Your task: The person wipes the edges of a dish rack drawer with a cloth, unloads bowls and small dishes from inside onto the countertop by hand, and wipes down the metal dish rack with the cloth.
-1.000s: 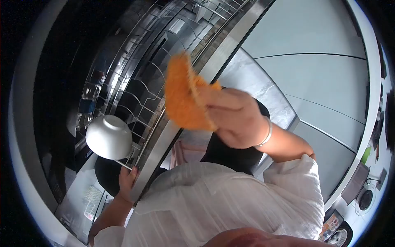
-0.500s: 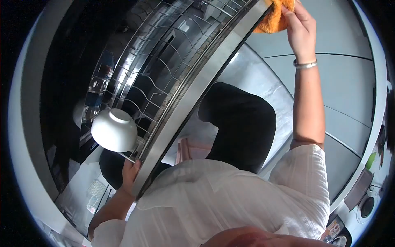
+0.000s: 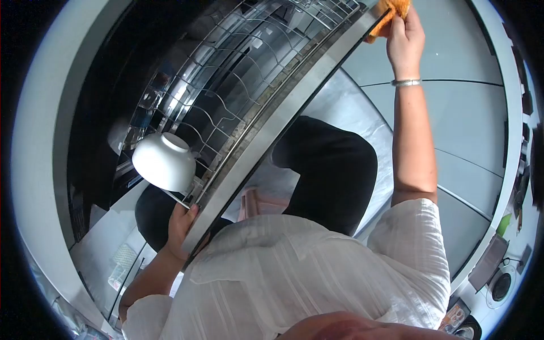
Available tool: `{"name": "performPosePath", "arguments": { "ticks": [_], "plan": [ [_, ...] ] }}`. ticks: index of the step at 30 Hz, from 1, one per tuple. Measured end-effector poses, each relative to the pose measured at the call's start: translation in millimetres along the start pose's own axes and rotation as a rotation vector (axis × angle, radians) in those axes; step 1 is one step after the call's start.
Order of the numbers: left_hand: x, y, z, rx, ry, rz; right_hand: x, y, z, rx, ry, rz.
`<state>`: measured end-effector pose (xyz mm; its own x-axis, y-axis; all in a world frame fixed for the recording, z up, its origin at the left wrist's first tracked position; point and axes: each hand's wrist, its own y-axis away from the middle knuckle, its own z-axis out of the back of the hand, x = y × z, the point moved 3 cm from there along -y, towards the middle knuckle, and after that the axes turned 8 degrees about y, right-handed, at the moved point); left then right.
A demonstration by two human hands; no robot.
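Observation:
A pull-out drawer front (image 3: pixel 283 122) with a metallic top edge runs diagonally in front of my body. My left hand (image 3: pixel 182 226) is closed around its lower left end, with the fingertips over the edge. At the far upper end, my right hand (image 3: pixel 406 42) grips an orange cloth (image 3: pixel 395 12) and presses it against the drawer front's corner. Part of the cloth is cut off by the top of the view. Behind the front sits a wire dish rack (image 3: pixel 218 93). A white bowl (image 3: pixel 164 162) rests upside down on the rack, close to my left hand.
Clear glassware (image 3: pixel 148 105) stands in the rack behind the bowl. Grey cabinet panels (image 3: pixel 464 124) lie to the right. My black-trousered knee (image 3: pixel 334 170) is under the drawer front, above a pale floor. A pinkish stool (image 3: pixel 258 204) shows beneath me.
The rack, bowl and drawer front appear slightly higher and further right in view. My right hand sits a little lower and further left, still with the cloth. The left hand keeps its hold.

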<state>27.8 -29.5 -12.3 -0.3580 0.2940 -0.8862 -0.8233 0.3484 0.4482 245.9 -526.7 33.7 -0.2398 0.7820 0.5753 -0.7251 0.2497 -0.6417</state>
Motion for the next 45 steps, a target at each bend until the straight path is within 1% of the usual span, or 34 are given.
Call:
{"name": "performPosePath", "arguments": {
  "ticks": [1,2,4,5,7,9,10,12,13,14,15,16,18,21,22,23,25,26,27,29,30,33,34,36,38,40,41,42,43,44,45],
  "plan": [
    [-0.9,0.5,0.8,0.011,0.007,0.012,5.9,5.9,-1.0,0.034,0.028,-0.027],
    [2.0,1.7,2.6,0.007,0.074,0.088,13.9,15.4,0.3,0.069,0.056,-0.053],
    [6.5,3.8,5.3,0.024,0.068,0.123,31.7,34.8,2.3,0.139,0.084,-0.076],
    [8.3,4.3,7.9,0.044,-0.005,0.081,48.9,44.6,-1.2,0.075,0.073,0.048],
    [8.0,4.5,7.2,0.035,-0.069,0.015,74.2,61.9,-1.9,0.132,0.018,0.093],
    [3.9,2.4,3.9,-0.003,-0.085,-0.047,106.9,80.8,-3.0,0.129,-0.018,0.112],
    [1.9,1.6,3.5,-0.015,-0.111,-0.084,119.3,94.2,-5.0,0.164,-0.097,0.040],
    [-1.1,0.7,3.9,0.001,-0.215,-0.164,141.5,112.7,-5.5,0.242,-0.149,0.078],
    [-2.6,0.4,4.0,0.010,-0.259,-0.197,150.6,117.4,-3.7,0.278,-0.162,0.160],
    [-3.6,0.1,3.9,0.022,-0.286,-0.216,150.5,114.7,-3.7,0.281,-0.181,0.198],
    [-2.5,0.2,4.8,0.043,-0.274,-0.172,148.6,111.5,-3.8,0.285,-0.199,0.234],
    [-1.3,0.4,5.6,0.063,-0.264,-0.129,141.8,108.2,-4.5,0.284,-0.208,0.194],
    [5.4,-0.9,6.4,0.091,-0.131,0.055,140.5,106.0,-5.3,0.275,-0.222,0.130],
    [23.6,-0.2,6.0,0.027,0.180,0.254,157.8,115.8,-1.2,0.256,-0.101,0.302],
    [19.1,-0.6,7.5,0.063,-0.035,0.130,155.8,119.7,-1.2,0.256,-0.168,0.352],
    [14.0,0.1,8.1,0.101,-0.247,0.009,149.4,114.5,-0.9,0.235,-0.143,0.302],
    [10.7,2.0,5.9,0.120,-0.407,-0.036,139.3,97.1,0.7,0.195,-0.086,0.198],
    [12.3,0.6,5.4,0.097,-0.354,0.036,138.4,94.4,-0.8,0.189,-0.139,0.006],
    [13.2,-1.1,4.9,0.070,-0.301,0.105,143.5,95.6,-2.1,0.194,-0.114,0.122],
    [19.2,-0.3,6.1,0.060,-0.278,0.025,152.6,104.7,-3.7,0.205,-0.066,0.342],
    [18.6,-0.8,6.1,0.055,-0.265,-0.015,163.9,102.4,-0.4,0.251,-0.024,0.374],
    [3.8,1.1,4.2,0.087,-0.466,-0.327,144.6,95.8,-4.5,0.210,-0.079,0.259],
    [9.7,-1.0,4.2,0.077,-0.349,-0.245,148.9,96.2,-4.0,0.196,-0.024,0.303],
    [28.4,-0.8,6.0,0.057,-0.120,-0.069,152.4,98.0,-1.8,0.235,0.025,0.328],
    [35.2,5.3,10.0,0.127,-0.204,-0.084,151.2,92.9,-1.7,0.257,0.073,0.386],
    [34.6,4.6,7.7,0.102,-0.077,0.014,149.7,94.1,-1.3,0.274,0.078,0.316],
    [33.4,1.6,2.6,0.036,0.090,0.120,148.8,92.6,-1.3,0.279,0.080,0.284],
    [29.9,1.5,2.7,0.024,0.086,0.112,158.4,93.6,0.7,0.295,0.087,0.363],
    [26.4,1.5,2.8,0.012,0.081,0.103,165.0,99.3,1.1,0.338,0.072,0.397],
    [21.2,2.3,5.2,0.052,-0.094,-0.027,163.7,98.8,2.0,0.369,0.077,0.406],
    [16.4,3.6,6.1,0.080,-0.207,-0.111,161.0,99.3,4.9,0.402,0.083,0.408]
  ]
}}
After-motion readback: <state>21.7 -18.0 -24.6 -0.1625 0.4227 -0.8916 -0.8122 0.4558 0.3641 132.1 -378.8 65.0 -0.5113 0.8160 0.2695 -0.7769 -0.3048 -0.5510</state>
